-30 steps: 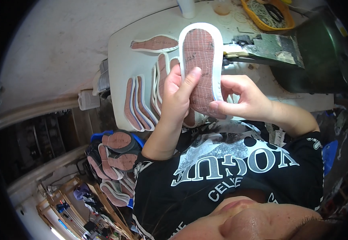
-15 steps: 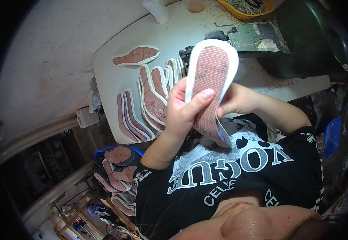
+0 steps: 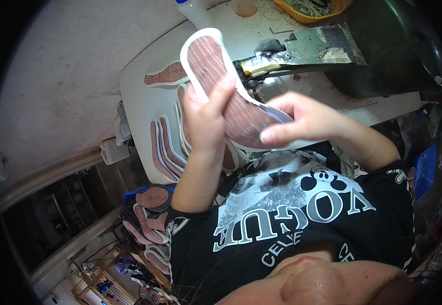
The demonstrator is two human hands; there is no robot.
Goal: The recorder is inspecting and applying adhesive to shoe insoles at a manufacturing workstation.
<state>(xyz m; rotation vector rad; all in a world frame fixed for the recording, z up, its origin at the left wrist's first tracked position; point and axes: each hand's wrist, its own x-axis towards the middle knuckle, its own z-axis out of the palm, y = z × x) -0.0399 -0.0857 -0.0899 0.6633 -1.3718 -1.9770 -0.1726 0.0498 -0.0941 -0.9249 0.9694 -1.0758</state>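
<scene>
A reddish-brown shoe insole [image 3: 249,122] with a white bound edge is held in front of my chest, tilted with its narrower end up to the left. My left hand [image 3: 205,114] grips it near the middle, thumb across its face. At the wider end, my right hand [image 3: 302,119] pinches the edge, thumb on top, where a blue strip shows along the rim. Beyond my left hand, one similar insole [image 3: 161,76] lies flat on the table. Several more insoles [image 3: 166,145] lean in rows beside my left forearm, partly hidden by it.
A green machine arm [image 3: 315,48] extends over the white table [image 3: 155,56] from the right. Behind it stand a yellow basket [image 3: 308,18] of cords and a white bottle [image 3: 194,14]. More insoles [image 3: 147,218] are heaped at my lower left, below a white jug [image 3: 114,151].
The insole has swung left and tilted, its upper end moving left and up. My left hand has moved left with it, and my right hand now holds the wider end.
</scene>
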